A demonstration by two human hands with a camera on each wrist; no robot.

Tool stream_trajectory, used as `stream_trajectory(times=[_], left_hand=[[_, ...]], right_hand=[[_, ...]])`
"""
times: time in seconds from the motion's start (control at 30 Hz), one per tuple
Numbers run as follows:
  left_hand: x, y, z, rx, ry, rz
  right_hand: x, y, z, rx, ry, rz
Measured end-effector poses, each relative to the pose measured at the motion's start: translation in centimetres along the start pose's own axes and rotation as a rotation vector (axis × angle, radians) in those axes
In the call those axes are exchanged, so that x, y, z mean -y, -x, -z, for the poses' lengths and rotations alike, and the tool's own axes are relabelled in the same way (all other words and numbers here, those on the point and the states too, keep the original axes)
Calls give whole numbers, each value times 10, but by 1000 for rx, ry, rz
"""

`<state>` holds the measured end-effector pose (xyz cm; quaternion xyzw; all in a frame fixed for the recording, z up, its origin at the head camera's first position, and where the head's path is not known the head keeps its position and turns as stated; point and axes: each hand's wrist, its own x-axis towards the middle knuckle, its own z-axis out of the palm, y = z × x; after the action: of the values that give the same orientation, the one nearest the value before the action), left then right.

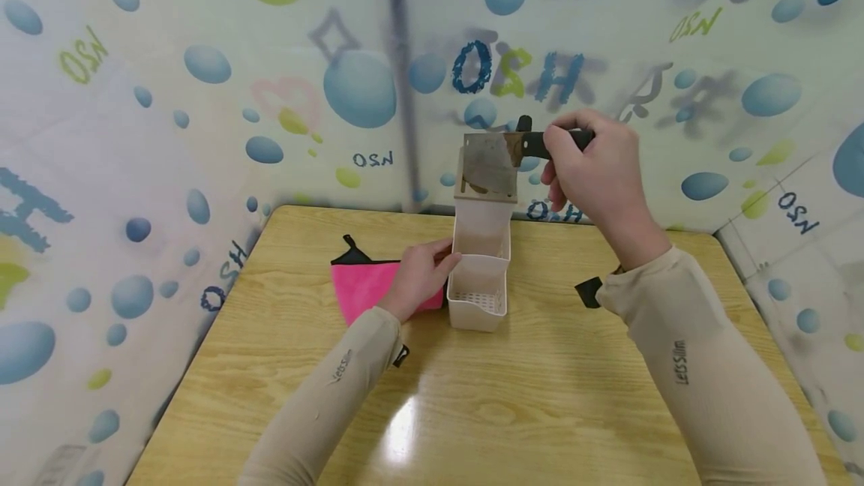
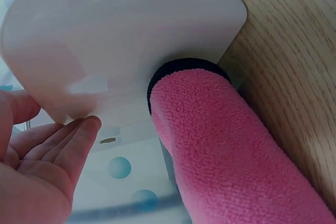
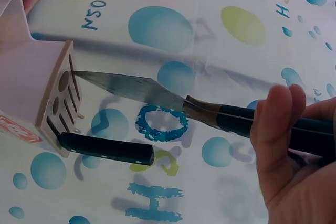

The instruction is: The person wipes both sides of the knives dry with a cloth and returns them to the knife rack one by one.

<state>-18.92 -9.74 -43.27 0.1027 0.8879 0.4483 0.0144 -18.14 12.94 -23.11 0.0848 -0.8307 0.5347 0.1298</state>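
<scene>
A white plastic knife holder stands on the table, with front compartments and a slotted top. My left hand grips its side edge, with thumb and fingertips at the wall. Held by its black handle, a broad-bladed cleaver is in my right hand, above the holder. From the right wrist view, the blade's tip meets a slot in the top. Another knife's black handle sticks out of a neighbouring slot.
A pink cloth with black trim and a loop lies left of the holder, close against it under my left hand. Near my right sleeve is a small black piece. A patterned wall sheet rises behind the wooden table.
</scene>
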Motion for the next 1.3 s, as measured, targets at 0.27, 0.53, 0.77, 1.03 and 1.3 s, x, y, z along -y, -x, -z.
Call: stream_trajectory(times=[0.27, 0.53, 0.77, 1.03, 1.3], left_hand=[[-1, 0, 1, 4, 0, 10], [-2, 0, 1, 4, -13, 6], [-1, 0, 1, 7, -27, 11], [-1, 1, 1, 5, -16, -8], [-1, 2, 0, 0, 13, 10]], right_hand=[[16, 1, 0, 92, 133, -61], [26, 3, -2, 181, 297, -38], [17, 4, -10, 54, 315, 197], [-2, -2, -21, -96, 321, 480], [-7, -10, -28, -161, 336, 621]])
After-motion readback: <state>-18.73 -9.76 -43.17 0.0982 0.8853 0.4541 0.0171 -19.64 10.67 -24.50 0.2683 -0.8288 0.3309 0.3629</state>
